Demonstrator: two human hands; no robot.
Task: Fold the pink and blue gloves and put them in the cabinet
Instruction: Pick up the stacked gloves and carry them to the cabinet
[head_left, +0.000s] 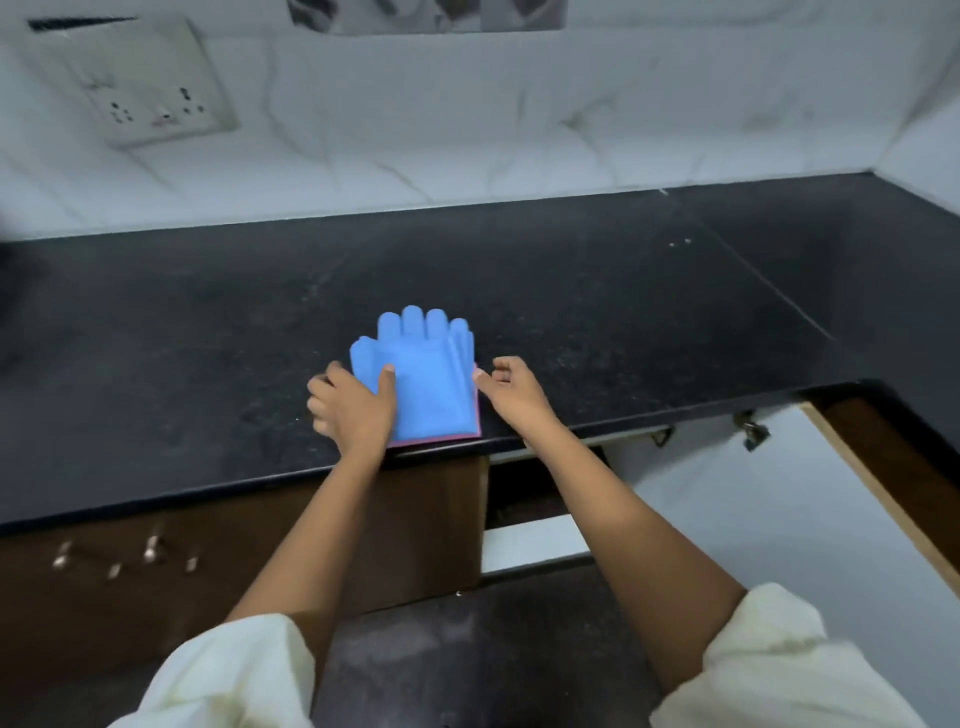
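Observation:
A blue glove (423, 371) lies flat near the front edge of the black counter (208, 338), fingers pointing away from me. A pink glove (447, 440) lies under it; only a thin pink strip shows along its near and right edges. My left hand (350, 402) grips the gloves' left edge, thumb pressed on top of the blue one. My right hand (511, 392) is at the right edge, fingers curled, thumb tip touching the pink corner. Below the counter on the right, the cabinet door (779, 519) stands open, white inside.
A closed brown cabinet front (234, 561) with metal handles sits under the counter on the left. A white marble-pattern wall with a socket plate (150, 98) backs the counter. Dark floor shows below between my arms.

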